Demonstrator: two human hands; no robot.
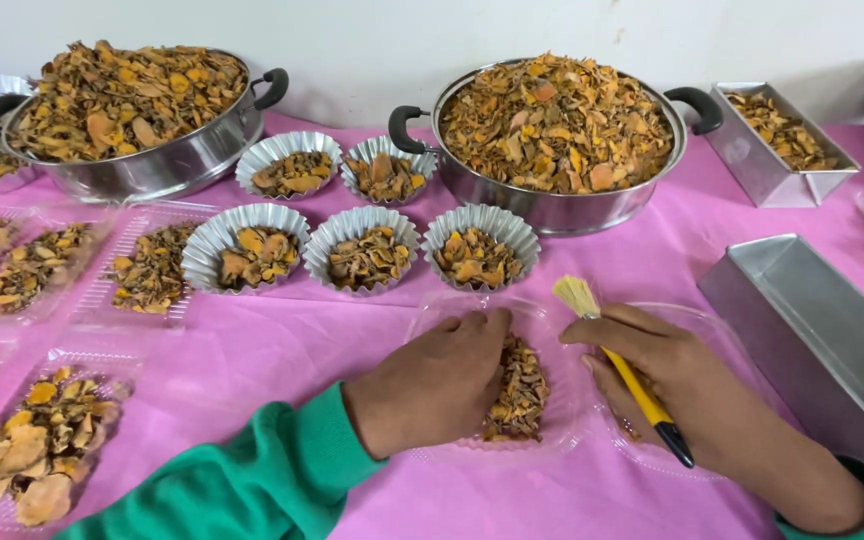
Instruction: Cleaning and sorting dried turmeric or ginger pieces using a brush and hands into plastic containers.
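Observation:
My left hand (437, 380), in a green sleeve, rests on a clear plastic tray (552, 425) and touches the pile of dried orange-brown slices (522, 390) in it. My right hand (687, 390) grips a yellow-handled brush (624, 372) with pale bristles pointing up and a black end pointing down. That hand lies over a second clear tray (702, 320) to the right of the first.
Two steel pots (172, 165) (562, 205) heaped with dried slices stand at the back. Several fluted foil cups (367, 250) with slices sit between them. Filled clear trays (47, 440) lie at left. Steel loaf tins (812, 330) (762, 165) stand at right on the pink tablecloth (282, 350).

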